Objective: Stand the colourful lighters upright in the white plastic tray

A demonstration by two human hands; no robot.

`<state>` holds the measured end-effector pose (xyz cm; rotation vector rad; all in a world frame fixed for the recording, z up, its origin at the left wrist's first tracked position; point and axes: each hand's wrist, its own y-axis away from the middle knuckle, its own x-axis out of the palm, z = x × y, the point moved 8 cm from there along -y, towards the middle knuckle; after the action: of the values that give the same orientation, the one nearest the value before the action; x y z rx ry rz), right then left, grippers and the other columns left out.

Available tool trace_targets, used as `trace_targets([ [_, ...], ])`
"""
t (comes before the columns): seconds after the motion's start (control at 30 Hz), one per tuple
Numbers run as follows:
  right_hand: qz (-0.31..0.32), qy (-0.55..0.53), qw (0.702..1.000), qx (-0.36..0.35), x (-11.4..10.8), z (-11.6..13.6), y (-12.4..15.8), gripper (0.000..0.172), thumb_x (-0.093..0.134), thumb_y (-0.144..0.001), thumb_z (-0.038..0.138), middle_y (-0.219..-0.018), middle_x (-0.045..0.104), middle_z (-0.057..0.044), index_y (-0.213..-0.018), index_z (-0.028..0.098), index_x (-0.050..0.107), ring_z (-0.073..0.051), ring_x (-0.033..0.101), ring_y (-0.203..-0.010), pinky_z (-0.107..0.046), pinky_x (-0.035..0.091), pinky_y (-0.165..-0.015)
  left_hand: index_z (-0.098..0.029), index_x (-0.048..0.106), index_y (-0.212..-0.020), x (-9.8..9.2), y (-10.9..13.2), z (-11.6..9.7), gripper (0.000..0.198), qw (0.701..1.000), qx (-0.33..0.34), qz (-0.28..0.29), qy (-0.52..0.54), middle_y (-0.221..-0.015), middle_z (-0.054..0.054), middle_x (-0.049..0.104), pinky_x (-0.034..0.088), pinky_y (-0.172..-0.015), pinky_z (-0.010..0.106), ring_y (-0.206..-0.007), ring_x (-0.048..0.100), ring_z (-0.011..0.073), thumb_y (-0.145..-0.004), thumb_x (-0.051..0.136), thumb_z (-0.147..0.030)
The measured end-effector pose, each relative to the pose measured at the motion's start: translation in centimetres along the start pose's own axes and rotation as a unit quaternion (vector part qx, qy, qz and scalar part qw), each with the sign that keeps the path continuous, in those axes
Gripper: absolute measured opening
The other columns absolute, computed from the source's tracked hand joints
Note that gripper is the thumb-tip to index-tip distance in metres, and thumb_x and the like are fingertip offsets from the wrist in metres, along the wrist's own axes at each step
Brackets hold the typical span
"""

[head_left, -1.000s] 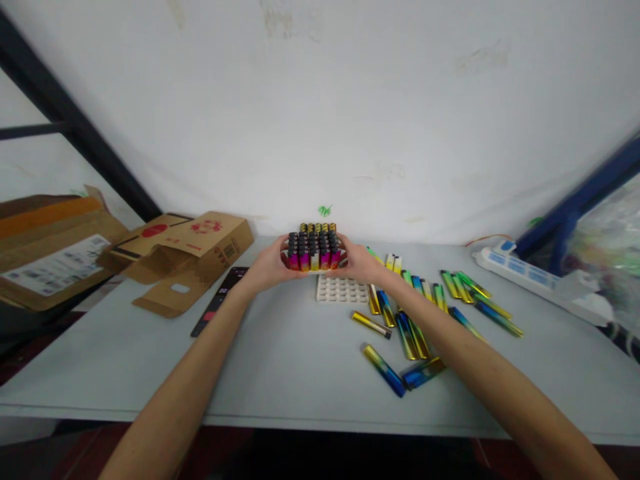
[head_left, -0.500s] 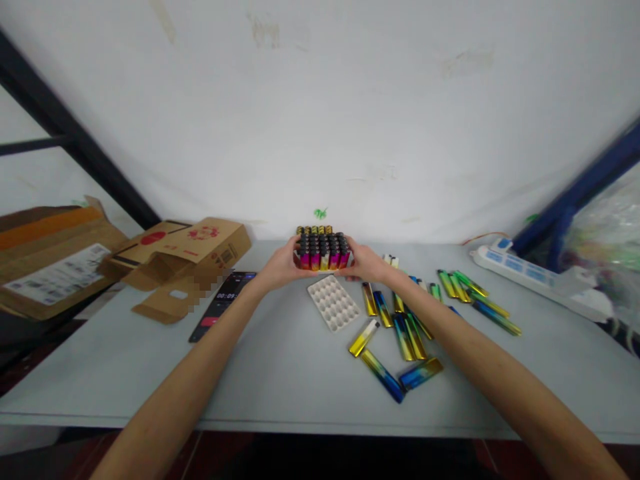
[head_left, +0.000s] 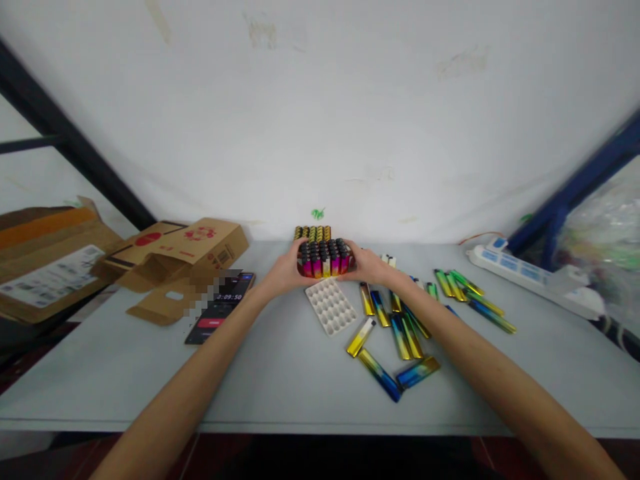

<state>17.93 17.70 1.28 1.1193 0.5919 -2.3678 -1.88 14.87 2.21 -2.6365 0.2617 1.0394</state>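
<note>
A block of upright lighters (head_left: 325, 261) with black tops and pink, purple and yellow bodies sits between my two hands. My left hand (head_left: 291, 268) is wrapped round its left side, and my right hand (head_left: 363, 265) grips the right side. Whatever holds the lighters together at the bottom is mostly hidden. Directly behind stands another group of lighters (head_left: 313, 233) with yellow-and-black tops. Just in front of my hands, a white tray (head_left: 331, 307) with rows of round hollows lies flat on the table.
Several loose blue, gold and green lighters (head_left: 400, 337) are scattered right of the tray. A white power strip (head_left: 537, 277) lies at the far right. On the left are a phone (head_left: 220, 310), an opened cardboard box (head_left: 193, 243) and a brown parcel (head_left: 55, 267). A wall rises behind.
The block of lighters has come slightly lower and nearer to me in both hands, showing more of the yellow-and-black group behind it. The camera view has shifted slightly.
</note>
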Motion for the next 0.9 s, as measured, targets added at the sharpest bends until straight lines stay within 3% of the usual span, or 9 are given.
trace_targets([
  [0.1, 0.008, -0.004, 1.000, -0.002, -0.2, 0.2, 0.4, 0.102, 0.091, -0.078, 0.034, -0.126, 0.075, -0.018, -0.160, 0.015, 0.033, -0.027, 0.075, -0.096, -0.042, 0.057, -0.092, -0.019, 0.031, -0.157, -0.3, 0.2, 0.1, 0.118, 1.000, -0.018, 0.011, -0.001, -0.125, 0.015, 0.072, 0.062, -0.088, 0.044, -0.098, 0.076, 0.0310, -0.062, 0.093, -0.052],
  [0.2, -0.023, 0.020, 1.000, 0.002, -1.7, 0.3, 1.6, 0.086, 0.088, -0.081, 0.031, -0.133, 0.070, -0.021, -0.153, 0.014, 0.044, -0.025, 0.073, -0.092, -0.041, 0.058, -0.089, -0.022, 0.022, -0.162, -1.0, 1.4, 1.0, 0.124, 0.997, -0.059, 0.027, 0.033, -0.142, 0.021, 0.061, 0.064, -0.075, 0.042, -0.080, 0.076, 0.0240, -0.064, 0.090, -0.054],
  [0.33, -0.025, 0.047, 0.999, -0.006, -4.0, 1.2, 5.2, 0.031, 0.074, -0.092, 0.027, -0.114, 0.075, -0.015, -0.120, 0.014, 0.067, -0.022, 0.071, -0.084, -0.038, 0.057, -0.082, -0.020, 0.040, -0.154, -3.6, 4.7, 1.0, 0.095, 0.997, -0.052, -0.003, -0.050, -0.138, 0.019, 0.060, 0.066, -0.080, 0.044, -0.094, 0.074, 0.0270, -0.076, 0.082, -0.056],
  [0.4, -0.010, 0.037, 0.999, -0.024, -4.7, 2.0, 7.2, 0.018, 0.071, -0.096, 0.029, -0.103, 0.076, -0.010, -0.109, 0.017, 0.070, -0.022, 0.071, -0.083, -0.036, 0.056, -0.081, -0.022, 0.055, -0.143, -3.7, 6.6, -0.2, 0.071, 0.994, -0.010, 0.015, -0.108, -0.134, 0.016, 0.063, 0.065, -0.089, 0.047, -0.109, 0.071, 0.0310, -0.086, 0.073, -0.060],
  [0.47, 0.011, 0.025, 0.998, -0.055, -4.7, 2.9, 9.0, 0.014, 0.068, -0.099, 0.031, -0.097, 0.076, -0.008, -0.104, 0.019, 0.073, -0.022, 0.071, -0.085, -0.035, 0.056, -0.083, -0.028, 0.056, -0.147, -2.6, 8.4, -1.9, 0.060, 0.987, 0.056, 0.056, -0.137, -0.146, 0.013, 0.059, 0.060, -0.105, 0.049, -0.127, 0.065, 0.0320, -0.094, 0.066, -0.055],
  [0.53, 0.034, 0.012, 0.995, -0.089, -4.2, 3.8, 10.3, 0.013, 0.067, -0.100, 0.029, -0.103, 0.075, -0.009, -0.105, 0.020, 0.075, -0.024, 0.071, -0.096, -0.038, 0.056, -0.090, -0.032, 0.050, -0.155, -1.0, 9.6, -3.4, 0.058, 0.975, 0.122, 0.093, -0.160, -0.161, 0.010, 0.050, 0.045, -0.123, 0.053, -0.145, 0.053, 0.0317, -0.100, 0.063, -0.047],
  [0.63, 0.075, -0.012, 0.989, -0.128, -3.0, 5.1, 11.3, 0.020, 0.074, -0.096, 0.029, -0.120, 0.074, -0.012, -0.115, 0.022, 0.079, -0.027, 0.068, -0.115, -0.044, 0.051, -0.105, -0.033, 0.050, -0.157, 1.8, 10.4, -4.4, 0.053, 0.954, 0.196, 0.147, -0.171, -0.167, 0.009, 0.046, 0.040, -0.127, 0.051, -0.154, 0.043, 0.0293, -0.104, 0.058, -0.039],
  [0.73, 0.127, -0.030, 0.978, -0.165, -1.7, 6.2, 11.9, 0.031, 0.080, -0.092, 0.034, -0.126, 0.073, -0.011, -0.121, 0.025, 0.079, -0.028, 0.065, -0.120, -0.046, 0.045, -0.111, -0.029, 0.060, -0.148, 2.6, 9.9, -4.4, 0.044, 0.949, 0.218, 0.124, -0.190, -0.152, 0.011, 0.062, 0.047, -0.122, 0.051, -0.147, 0.051, 0.0292, -0.105, 0.058, -0.040],
  [0.9, 0.147, -0.027, 0.972, -0.182, -0.7, 7.0, 12.6, 0.022, 0.073, -0.098, 0.035, -0.117, 0.075, -0.009, -0.115, 0.023, 0.081, -0.026, 0.062, -0.114, -0.042, 0.046, -0.104, -0.023, 0.070, -0.130, 2.5, 9.2, -4.4, 0.035, 0.948, 0.203, 0.108, -0.222, -0.119, 0.013, 0.072, 0.055, -0.109, 0.049, -0.120, 0.064, 0.0300, -0.104, 0.059, -0.043],
])
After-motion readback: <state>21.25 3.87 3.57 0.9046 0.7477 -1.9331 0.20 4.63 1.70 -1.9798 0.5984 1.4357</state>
